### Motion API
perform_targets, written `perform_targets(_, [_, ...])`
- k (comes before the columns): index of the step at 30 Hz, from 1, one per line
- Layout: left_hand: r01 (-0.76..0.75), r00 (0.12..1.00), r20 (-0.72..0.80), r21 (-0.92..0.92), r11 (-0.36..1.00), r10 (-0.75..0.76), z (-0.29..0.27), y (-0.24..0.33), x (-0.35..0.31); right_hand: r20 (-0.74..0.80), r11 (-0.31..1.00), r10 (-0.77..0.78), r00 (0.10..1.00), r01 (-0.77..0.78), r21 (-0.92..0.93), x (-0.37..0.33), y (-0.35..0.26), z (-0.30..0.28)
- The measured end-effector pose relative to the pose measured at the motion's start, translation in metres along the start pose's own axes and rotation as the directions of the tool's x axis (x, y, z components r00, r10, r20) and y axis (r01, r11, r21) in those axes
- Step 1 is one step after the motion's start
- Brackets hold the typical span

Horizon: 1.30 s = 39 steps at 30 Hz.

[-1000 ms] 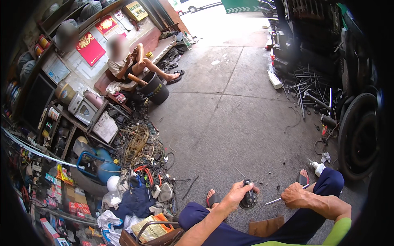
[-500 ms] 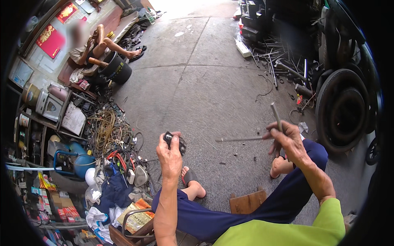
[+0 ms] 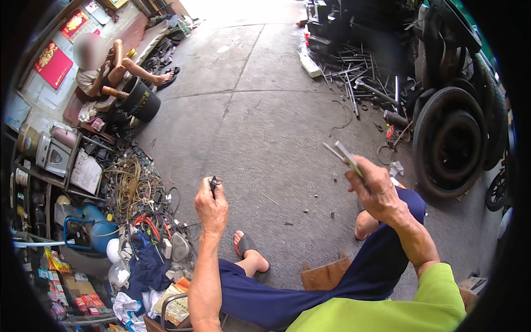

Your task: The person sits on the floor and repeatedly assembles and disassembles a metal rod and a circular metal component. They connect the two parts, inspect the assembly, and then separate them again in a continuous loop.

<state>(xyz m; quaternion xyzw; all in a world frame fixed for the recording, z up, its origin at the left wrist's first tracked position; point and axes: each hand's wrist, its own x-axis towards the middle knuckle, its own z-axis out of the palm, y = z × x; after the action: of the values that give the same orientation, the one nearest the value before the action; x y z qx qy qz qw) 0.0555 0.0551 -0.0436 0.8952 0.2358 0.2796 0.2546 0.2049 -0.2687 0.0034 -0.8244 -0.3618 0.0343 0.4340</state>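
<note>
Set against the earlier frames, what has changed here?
The left hand has moved left with its black part. The right hand has brought its rods, spread apart just before, close together, pointing forward-left. Neither has let go. The bucket stands where it did.

A repair workshop: tyres and loose metal rods to the right of the black bucket, tangled cables (a whole heap) on its near side.

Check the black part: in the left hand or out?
In. The left hand has the black part between thumb and fingers; a dark piece shows beside the thumb, the rest is hidden.
</note>
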Motion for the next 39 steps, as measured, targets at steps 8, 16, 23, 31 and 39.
perform_targets(8, [0.144, 0.989, -0.017, -0.158, 0.977, -0.148, -0.007, -0.016, 0.0, 0.353, 0.895, 0.162, 0.922, 0.013, -0.445, -0.002, -0.004, 0.003])
perform_targets(16, [0.302, 0.946, -0.026, -0.287, 0.909, -0.322, -0.009, -0.019, -0.002, 0.565, 0.958, 0.171, 0.807, -0.002, -0.288, -0.003, -0.017, -0.001])
perform_targets(23, [0.208, 0.967, -0.086, -0.28, 0.937, -0.241, -0.015, -0.031, 0.001, 0.282, 0.873, 0.229, 0.932, -0.325, 0.363, -0.008, 0.001, 0.002])
perform_targets(31, [0.241, 0.968, -0.007, -0.221, 0.945, -0.249, -0.02, -0.046, -0.006, 0.256, 0.497, 0.236, 0.937, -0.343, 0.797, 0.0, -0.012, -0.012])
perform_targets(39, [0.204, 0.979, 0.015, -0.158, 0.966, -0.204, -0.02, -0.033, -0.01, 0.268, 0.389, 0.223, 0.937, -0.337, 0.857, -0.001, -0.005, -0.006])
